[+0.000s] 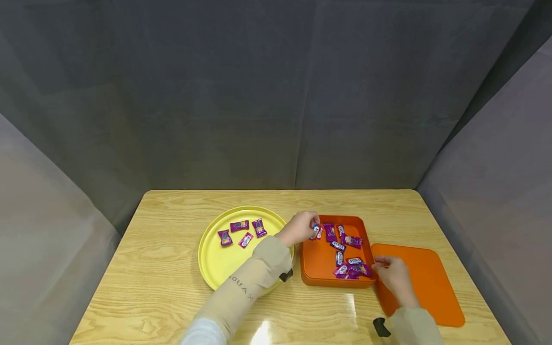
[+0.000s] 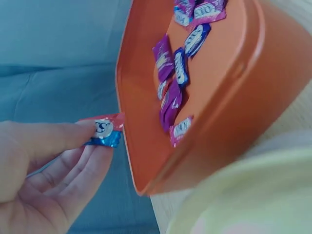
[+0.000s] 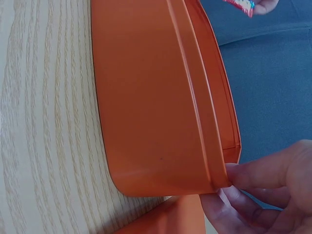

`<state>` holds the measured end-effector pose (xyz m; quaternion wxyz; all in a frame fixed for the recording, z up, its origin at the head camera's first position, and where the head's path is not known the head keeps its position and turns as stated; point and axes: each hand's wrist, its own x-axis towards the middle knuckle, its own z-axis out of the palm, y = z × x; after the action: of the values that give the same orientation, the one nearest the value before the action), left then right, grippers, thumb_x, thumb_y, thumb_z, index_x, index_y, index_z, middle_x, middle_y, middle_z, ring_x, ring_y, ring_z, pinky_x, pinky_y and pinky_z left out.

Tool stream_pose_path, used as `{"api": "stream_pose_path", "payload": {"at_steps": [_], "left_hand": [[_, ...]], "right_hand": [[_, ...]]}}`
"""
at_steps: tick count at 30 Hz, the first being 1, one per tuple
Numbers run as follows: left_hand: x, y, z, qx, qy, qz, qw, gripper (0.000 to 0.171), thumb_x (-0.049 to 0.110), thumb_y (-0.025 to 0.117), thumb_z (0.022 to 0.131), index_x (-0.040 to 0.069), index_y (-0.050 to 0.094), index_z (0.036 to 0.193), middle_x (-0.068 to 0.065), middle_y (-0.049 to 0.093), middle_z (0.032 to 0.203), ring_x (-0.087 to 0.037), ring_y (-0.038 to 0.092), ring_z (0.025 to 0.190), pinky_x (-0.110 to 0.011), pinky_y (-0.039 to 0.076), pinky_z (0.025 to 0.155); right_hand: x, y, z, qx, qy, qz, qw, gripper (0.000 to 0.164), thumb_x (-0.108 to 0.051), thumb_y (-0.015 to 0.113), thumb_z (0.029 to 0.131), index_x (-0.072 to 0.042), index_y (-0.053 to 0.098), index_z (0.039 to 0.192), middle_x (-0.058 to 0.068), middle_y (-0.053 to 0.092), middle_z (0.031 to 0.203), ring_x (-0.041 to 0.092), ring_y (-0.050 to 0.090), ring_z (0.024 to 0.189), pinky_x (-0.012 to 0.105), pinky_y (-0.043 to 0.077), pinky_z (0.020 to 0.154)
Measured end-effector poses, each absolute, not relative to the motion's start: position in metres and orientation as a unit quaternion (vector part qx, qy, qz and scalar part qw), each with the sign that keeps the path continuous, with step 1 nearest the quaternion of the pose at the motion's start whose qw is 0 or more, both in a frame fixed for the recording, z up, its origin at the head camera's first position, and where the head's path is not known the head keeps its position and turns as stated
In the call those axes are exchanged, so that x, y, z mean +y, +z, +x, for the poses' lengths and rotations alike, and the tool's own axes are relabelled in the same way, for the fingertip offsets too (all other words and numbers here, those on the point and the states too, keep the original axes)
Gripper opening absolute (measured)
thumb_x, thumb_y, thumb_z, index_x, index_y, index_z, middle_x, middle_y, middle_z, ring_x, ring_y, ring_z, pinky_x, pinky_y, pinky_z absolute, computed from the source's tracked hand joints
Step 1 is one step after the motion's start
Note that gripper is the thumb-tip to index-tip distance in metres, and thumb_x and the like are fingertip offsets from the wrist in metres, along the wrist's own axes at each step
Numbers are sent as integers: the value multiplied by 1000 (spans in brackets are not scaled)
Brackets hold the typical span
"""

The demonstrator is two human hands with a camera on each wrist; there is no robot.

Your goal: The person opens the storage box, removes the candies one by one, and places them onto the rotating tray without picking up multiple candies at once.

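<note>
Pinching a red-and-blue candy [image 2: 105, 130], the fingers of the left hand [image 1: 298, 228] are holding it by the rim at the far-left corner of the orange box [image 1: 318, 263]. The right hand [image 1: 393, 275] is grasping the box's rim at its near-right corner, thumb and fingers closing on the wall from either side. The box is standing right of the middle of the counter [image 1: 138, 273], with purple candies [image 1: 351, 241] and blue candies [image 1: 338, 246] lying in it, several bunching along its near edge. The yellow plate [image 1: 224, 268] is resting just left of the box, carrying three purple candies and one pink candy [image 1: 246, 239] toward its far edge. An orange lid [image 1: 431, 287] is lying flat to the right, toward the counter's near-right corner, one side reaching close to the box. Beyond the counter's far edge, a dark curtain [image 1: 215, 96] is hanging.
</note>
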<state>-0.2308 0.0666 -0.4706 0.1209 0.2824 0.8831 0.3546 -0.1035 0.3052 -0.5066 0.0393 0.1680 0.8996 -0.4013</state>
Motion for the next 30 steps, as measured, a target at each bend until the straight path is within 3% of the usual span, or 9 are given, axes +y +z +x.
{"api": "stream_pose_path", "payload": {"at_steps": [6,18,30], "left_hand": [[43,-475,-240,865,426,249,92,22,-12,61,73,0,59,91,-4,51,72,-11,45,64,-17,41,50],[-2,-489,-252,871,460,163,48,22,-13,60,70,-4,58,89,-5,49,71,-13,44,62,-20,38,52],[-20,-518,-252,882,452,77,109,23,-12,59,75,-8,57,98,-4,44,67,-13,38,58,-22,37,51]], "right_hand": [[305,-511,-105,900,-395,180,36,28,1,56,84,15,57,109,24,62,90,26,59,75,39,54,68],[307,-509,-104,901,-397,172,38,28,2,56,84,16,56,108,25,62,89,27,58,75,32,53,65],[309,-508,-103,908,-384,163,34,28,0,58,84,15,57,108,24,63,88,26,59,75,32,53,63]]}}
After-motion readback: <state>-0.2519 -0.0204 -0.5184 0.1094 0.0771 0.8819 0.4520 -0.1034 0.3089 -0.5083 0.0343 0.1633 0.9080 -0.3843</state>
